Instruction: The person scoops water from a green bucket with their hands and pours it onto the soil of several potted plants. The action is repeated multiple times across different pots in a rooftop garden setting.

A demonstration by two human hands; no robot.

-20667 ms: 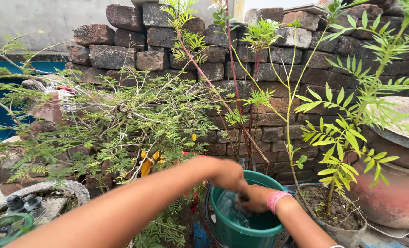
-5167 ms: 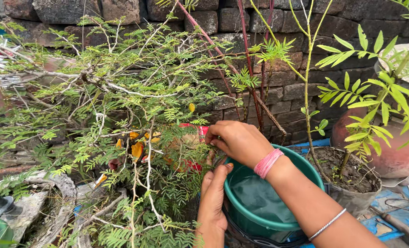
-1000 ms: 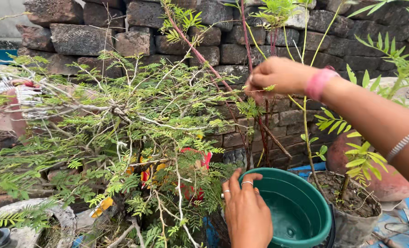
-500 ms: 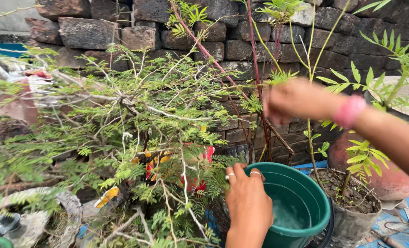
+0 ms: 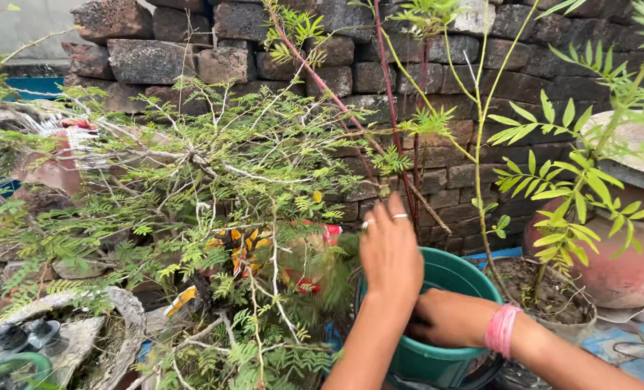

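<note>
A person's two bare hands work at a green plastic bucket (image 5: 452, 318) that sits low among potted plants in front of a rough brick wall (image 5: 408, 79); the bucket is wedged between a feathery-leaved shrub (image 5: 213, 195) on one side and a soil-filled clay pot (image 5: 553, 303) on the other.

The left hand (image 5: 388, 253), with rings on two fingers (image 5: 398, 214), lies flat over the near rim of the bucket, fingers held together and pointing up toward the wall; it rests on the rim rather than gripping it.

The right hand (image 5: 444, 318), with a pink band (image 5: 501, 331) at the wrist, reaches down inside the bucket; its fingers are hidden behind the left forearm, so I cannot tell whether they are spread or closed on anything.

The bucket looks light, thin-walled and somewhat flexible, probably smooth and possibly slippery when wet; the firm rim seems the safest place to take hold, better with both hands if it carries water.

The shrub's thin twigs look brittle and crowd close against the left hand.
</note>
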